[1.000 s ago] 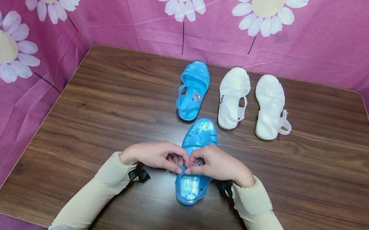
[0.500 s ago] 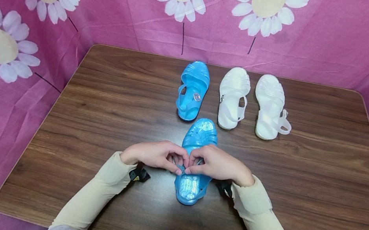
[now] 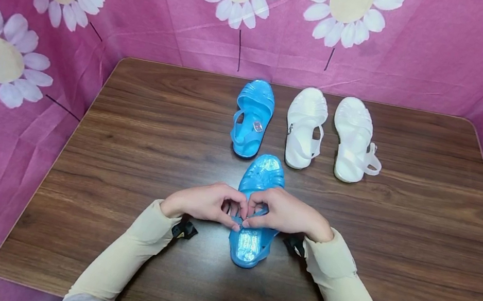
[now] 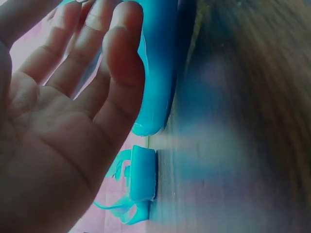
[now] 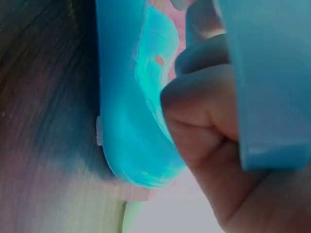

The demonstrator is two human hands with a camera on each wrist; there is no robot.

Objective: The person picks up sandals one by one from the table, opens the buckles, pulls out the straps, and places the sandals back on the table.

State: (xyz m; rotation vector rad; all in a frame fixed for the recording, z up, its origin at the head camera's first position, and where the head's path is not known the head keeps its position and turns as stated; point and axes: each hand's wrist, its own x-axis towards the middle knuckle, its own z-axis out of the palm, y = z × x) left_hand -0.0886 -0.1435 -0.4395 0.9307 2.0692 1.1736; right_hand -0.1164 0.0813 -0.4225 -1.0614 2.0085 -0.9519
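Note:
A glittery blue jelly sandal (image 3: 248, 248) lies flat on the table, toe pointing away, between my two hands. Over its left edge my left hand (image 3: 210, 203) pinches the fastening end of the ankle strap with thumb and fingers. My right hand (image 3: 288, 214) pinches the strap (image 3: 263, 210) from the right, its fingertips touching the left ones. The fingers hide most of the buckle. In the right wrist view the strap (image 5: 277, 87) passes close to the camera, in front of the curled fingers. The left wrist view shows the left palm (image 4: 53, 141) beside the sandal's side (image 4: 158, 63).
Behind lies another blue sandal (image 3: 256, 95) with a buckle on its strap. To its right are two white sandals, one with its strap looped over (image 3: 308, 106) and one with its strap out to the side (image 3: 355, 118). A pink flowered cloth (image 3: 284, 55) borders the wooden table (image 3: 156, 122).
My left hand has shifted very slightly to the right, and a little more of the strap shows under the right fingers. The sandals stay where they were.

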